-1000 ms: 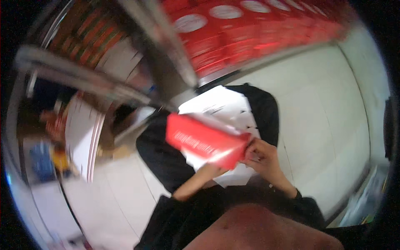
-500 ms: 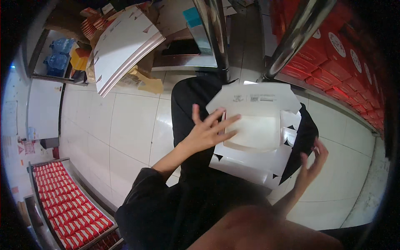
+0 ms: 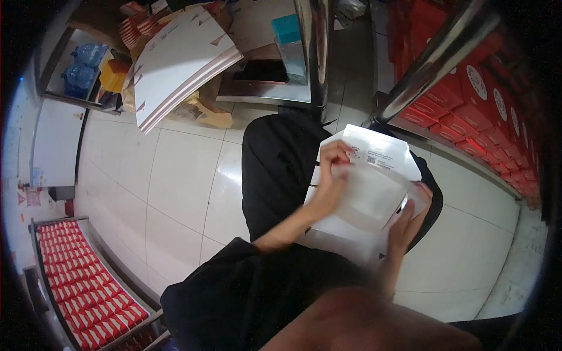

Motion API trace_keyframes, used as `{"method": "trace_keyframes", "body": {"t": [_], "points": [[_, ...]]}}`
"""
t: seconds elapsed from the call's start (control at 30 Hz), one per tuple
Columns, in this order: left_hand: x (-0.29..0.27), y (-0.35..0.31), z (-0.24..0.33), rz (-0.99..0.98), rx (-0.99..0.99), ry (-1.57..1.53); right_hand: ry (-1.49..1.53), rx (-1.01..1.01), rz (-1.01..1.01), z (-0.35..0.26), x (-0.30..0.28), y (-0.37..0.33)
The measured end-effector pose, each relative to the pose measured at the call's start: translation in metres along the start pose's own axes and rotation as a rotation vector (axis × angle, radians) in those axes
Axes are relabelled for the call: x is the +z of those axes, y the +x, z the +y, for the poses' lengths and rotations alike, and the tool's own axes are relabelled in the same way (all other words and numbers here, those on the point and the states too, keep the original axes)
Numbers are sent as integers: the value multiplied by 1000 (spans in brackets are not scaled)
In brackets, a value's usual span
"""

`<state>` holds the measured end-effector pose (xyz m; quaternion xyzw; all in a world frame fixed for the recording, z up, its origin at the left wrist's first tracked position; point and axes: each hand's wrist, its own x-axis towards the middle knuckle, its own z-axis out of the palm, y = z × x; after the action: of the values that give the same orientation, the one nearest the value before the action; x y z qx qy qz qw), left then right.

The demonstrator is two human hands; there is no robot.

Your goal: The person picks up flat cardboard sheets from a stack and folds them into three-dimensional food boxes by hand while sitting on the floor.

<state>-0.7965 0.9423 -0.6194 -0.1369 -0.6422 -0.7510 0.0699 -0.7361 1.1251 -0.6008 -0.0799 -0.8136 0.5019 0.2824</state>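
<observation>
A white cardboard carton [image 3: 383, 140], partly folded, rests on my black-trousered lap, with small print on its far flap. My left hand [image 3: 331, 181] is at its left side, slightly blurred, fingers bent over the far left corner. On the opposite side my right hand [image 3: 411, 212] closes its thumb and fingers around the right edge and side flap. Between my hands the middle of the carton is a smeared pale patch; whether a separate insert sits inside cannot be made out. The near panel lies flat toward my body.
A stack of flat white carton blanks [image 3: 181, 58] sits at upper left beside blue bottles [image 3: 82, 73]. Metal legs [image 3: 433, 58] rise ahead. Red boxes [image 3: 468, 111] line the right. A rack of red-and-white folded cartons [image 3: 88, 281] stands at lower left, a dark phone [image 3: 262, 71] on a low shelf.
My right hand has come in from beside the carton onto its right edge. My left hand has moved right and closed on the left side. The far flap has shifted.
</observation>
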Motion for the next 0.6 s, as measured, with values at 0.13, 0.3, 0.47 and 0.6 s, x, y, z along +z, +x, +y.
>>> {"method": "trace_keyframes", "body": {"t": [0.13, 0.3, 0.47, 0.6], "points": [[26, -4, -5, 129, 301, 226, -76, -59, 56, 2, 13, -19], [-24, 34, 6, -259, 115, 440, -368, -124, -98, 5, -12, 11], [-59, 13, 17, -486, -268, 792, -408, 92, -468, 16, -25, 0], [-65, -19, -5, -471, -187, 381, -40, 325, -395, 4, -20, -20]]}}
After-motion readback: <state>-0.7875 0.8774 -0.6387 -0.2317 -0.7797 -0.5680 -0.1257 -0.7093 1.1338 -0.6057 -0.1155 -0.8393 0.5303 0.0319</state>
